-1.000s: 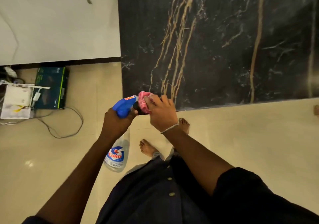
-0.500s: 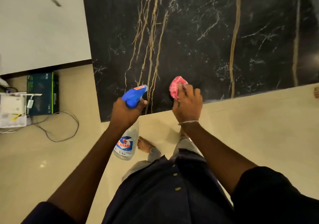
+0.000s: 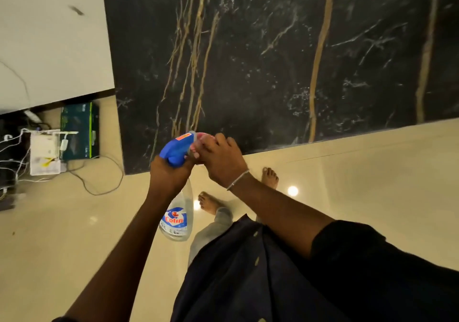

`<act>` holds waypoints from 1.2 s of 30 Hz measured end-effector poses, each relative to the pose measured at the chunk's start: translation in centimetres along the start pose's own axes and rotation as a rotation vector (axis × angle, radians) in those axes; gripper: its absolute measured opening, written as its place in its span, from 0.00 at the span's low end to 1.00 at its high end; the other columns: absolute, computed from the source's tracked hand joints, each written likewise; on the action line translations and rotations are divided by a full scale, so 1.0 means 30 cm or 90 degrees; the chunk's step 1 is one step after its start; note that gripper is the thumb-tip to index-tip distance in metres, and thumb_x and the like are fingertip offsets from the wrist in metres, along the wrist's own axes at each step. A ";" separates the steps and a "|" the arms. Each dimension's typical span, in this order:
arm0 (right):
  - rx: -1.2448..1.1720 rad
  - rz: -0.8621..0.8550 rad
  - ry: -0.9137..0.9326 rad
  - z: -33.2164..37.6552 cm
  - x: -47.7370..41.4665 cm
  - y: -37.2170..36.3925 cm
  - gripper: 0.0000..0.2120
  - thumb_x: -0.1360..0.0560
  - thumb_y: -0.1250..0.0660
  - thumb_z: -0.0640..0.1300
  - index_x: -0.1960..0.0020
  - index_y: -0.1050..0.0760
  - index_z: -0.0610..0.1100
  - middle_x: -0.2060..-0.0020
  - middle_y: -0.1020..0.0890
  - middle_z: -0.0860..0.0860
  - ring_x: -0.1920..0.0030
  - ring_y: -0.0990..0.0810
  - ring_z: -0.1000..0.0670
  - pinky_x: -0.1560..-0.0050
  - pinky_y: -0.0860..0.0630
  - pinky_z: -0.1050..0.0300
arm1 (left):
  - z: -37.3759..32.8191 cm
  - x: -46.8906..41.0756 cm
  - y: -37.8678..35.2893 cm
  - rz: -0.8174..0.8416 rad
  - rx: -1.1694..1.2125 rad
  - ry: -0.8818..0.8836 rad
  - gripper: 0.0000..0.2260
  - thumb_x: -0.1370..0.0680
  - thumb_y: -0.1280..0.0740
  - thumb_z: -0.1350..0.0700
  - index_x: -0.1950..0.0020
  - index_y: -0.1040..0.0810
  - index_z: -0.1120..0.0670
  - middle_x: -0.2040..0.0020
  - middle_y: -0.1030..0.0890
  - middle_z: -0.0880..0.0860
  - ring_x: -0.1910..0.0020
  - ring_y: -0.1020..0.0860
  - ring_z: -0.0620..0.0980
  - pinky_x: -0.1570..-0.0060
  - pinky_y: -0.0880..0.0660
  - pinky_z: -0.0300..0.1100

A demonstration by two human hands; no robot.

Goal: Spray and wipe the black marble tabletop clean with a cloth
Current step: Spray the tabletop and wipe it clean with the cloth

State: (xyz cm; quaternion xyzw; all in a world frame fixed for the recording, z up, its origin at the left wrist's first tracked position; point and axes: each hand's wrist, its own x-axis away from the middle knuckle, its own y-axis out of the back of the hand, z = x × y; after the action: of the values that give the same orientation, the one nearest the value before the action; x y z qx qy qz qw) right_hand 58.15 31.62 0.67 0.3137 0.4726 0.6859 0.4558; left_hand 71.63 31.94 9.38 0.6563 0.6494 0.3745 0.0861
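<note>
The black marble tabletop point(image 3: 260, 61) with gold and white veins fills the upper middle and right. My left hand point(image 3: 167, 172) grips a clear spray bottle point(image 3: 177, 218) with a blue trigger head point(image 3: 175, 149), held above the table's near left corner. My right hand point(image 3: 222, 157) holds a bunched pink cloth point(image 3: 201, 139) right against the bottle's nozzle; most of the cloth is hidden by my fingers. Fine droplets speckle the marble around its middle.
A white surface point(image 3: 49, 36) adjoins the table on the left. On the cream tiled floor at the left lie a green box point(image 3: 79, 130), a white device point(image 3: 44, 152) and loose cables point(image 3: 99, 182). My bare feet point(image 3: 269, 177) stand near the table edge.
Half a second ago my right hand held the cloth at the table edge, apart from the bottle. It has moved back left, and the cloth now meets the spray nozzle.
</note>
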 end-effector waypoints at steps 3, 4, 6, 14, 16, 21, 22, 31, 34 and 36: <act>0.048 -0.031 -0.084 -0.183 0.116 0.068 0.26 0.31 0.29 0.46 0.34 0.29 0.45 0.41 0.24 0.45 0.51 0.26 0.43 0.56 0.29 0.50 | -0.059 0.002 -0.093 0.023 0.008 0.003 0.10 0.25 0.29 0.53 0.49 0.25 0.56 0.64 0.23 0.56 0.65 0.23 0.55 0.62 0.22 0.52; 0.070 -0.043 -0.113 -0.241 0.154 0.092 0.25 0.30 0.32 0.45 0.34 0.28 0.44 0.41 0.24 0.45 0.52 0.27 0.42 0.57 0.30 0.51 | -0.080 0.004 -0.122 0.035 0.008 -0.010 0.10 0.25 0.30 0.52 0.50 0.25 0.56 0.64 0.23 0.57 0.65 0.22 0.56 0.62 0.22 0.53; 0.095 -0.066 -0.182 -0.342 0.222 0.136 0.24 0.30 0.34 0.45 0.35 0.27 0.43 0.43 0.23 0.45 0.54 0.28 0.42 0.59 0.29 0.51 | -0.118 0.001 -0.167 0.051 0.002 -0.046 0.09 0.25 0.30 0.53 0.52 0.25 0.56 0.64 0.22 0.57 0.64 0.22 0.56 0.61 0.22 0.52; 0.096 -0.118 -0.381 -0.433 0.285 0.188 0.25 0.27 0.36 0.45 0.31 0.30 0.41 0.43 0.25 0.42 0.50 0.28 0.40 0.53 0.27 0.48 | -0.188 -0.013 -0.196 0.069 0.000 -0.133 0.05 0.25 0.29 0.55 0.54 0.22 0.56 0.61 0.20 0.53 0.60 0.21 0.48 0.55 0.23 0.42; 0.091 -0.140 -0.396 -0.385 0.255 0.165 0.25 0.27 0.36 0.45 0.31 0.30 0.41 0.43 0.25 0.41 0.50 0.28 0.39 0.53 0.26 0.48 | -0.176 -0.015 -0.199 0.085 -0.001 -0.127 0.07 0.25 0.29 0.54 0.53 0.21 0.57 0.60 0.19 0.54 0.60 0.20 0.48 0.56 0.23 0.42; 0.070 -0.096 -0.223 -0.226 0.166 0.098 0.24 0.32 0.30 0.44 0.37 0.26 0.42 0.46 0.23 0.43 0.54 0.27 0.42 0.59 0.31 0.52 | -0.142 -0.014 -0.207 0.091 0.020 -0.085 0.12 0.26 0.29 0.51 0.47 0.21 0.57 0.57 0.18 0.53 0.59 0.20 0.47 0.56 0.23 0.38; 0.056 -0.076 -0.195 -0.212 0.159 0.094 0.23 0.32 0.29 0.45 0.38 0.26 0.43 0.46 0.23 0.44 0.54 0.27 0.42 0.59 0.30 0.52 | -0.147 -0.013 -0.216 0.104 0.018 -0.082 0.14 0.25 0.30 0.50 0.44 0.22 0.57 0.54 0.18 0.52 0.57 0.20 0.47 0.54 0.23 0.37; 0.122 -0.068 -0.187 -0.541 0.284 0.204 0.24 0.30 0.33 0.43 0.34 0.27 0.44 0.42 0.23 0.44 0.52 0.27 0.41 0.58 0.29 0.50 | -0.284 -0.047 -0.336 0.108 -0.009 -0.078 0.08 0.26 0.29 0.53 0.54 0.22 0.57 0.64 0.22 0.53 0.67 0.25 0.45 0.66 0.29 0.31; 0.134 -0.097 -0.246 -0.734 0.364 0.275 0.25 0.30 0.32 0.44 0.34 0.29 0.42 0.43 0.25 0.42 0.52 0.28 0.40 0.57 0.27 0.49 | -0.364 -0.071 -0.399 0.117 -0.022 -0.080 0.07 0.25 0.30 0.52 0.57 0.24 0.55 0.67 0.24 0.51 0.69 0.26 0.44 0.67 0.29 0.30; 0.137 -0.106 -0.290 -0.840 0.411 0.315 0.25 0.30 0.34 0.45 0.33 0.29 0.42 0.43 0.25 0.41 0.51 0.28 0.38 0.55 0.27 0.48 | -0.418 -0.087 -0.442 0.122 -0.024 -0.092 0.08 0.25 0.30 0.52 0.57 0.24 0.55 0.67 0.24 0.51 0.70 0.27 0.44 0.69 0.31 0.28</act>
State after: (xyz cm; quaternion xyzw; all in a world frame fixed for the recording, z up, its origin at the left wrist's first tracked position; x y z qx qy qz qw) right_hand 28.56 32.56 0.52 0.4670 0.4522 0.5035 0.5691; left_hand 53.96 26.76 9.28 0.7389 0.5687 0.3447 0.1089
